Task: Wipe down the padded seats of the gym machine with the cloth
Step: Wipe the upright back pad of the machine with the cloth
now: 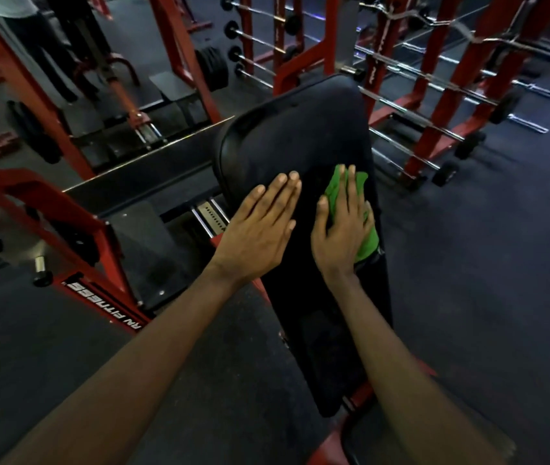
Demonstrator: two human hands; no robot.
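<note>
Right hand (340, 229), fingers flat and spread, presses a green cloth (332, 189) against the right edge of the black padded seat (300, 129). Left hand (260, 226) lies flat on the pad just beside it. The long pad runs away from the person, rounded end farthest, among red machine frames (75, 213) and racked barbells (505, 107).

We found the padded seat (293, 135) covered in black, smooth, vinyl-like upholstery with a dull sheen along its edge. The cloth (333, 191) was a soft, matt green fabric. The frame (42, 209) was red painted metal, the bars (411, 112) bright chrome, and the floor (501, 263) dark, matt and finely grained.
</note>
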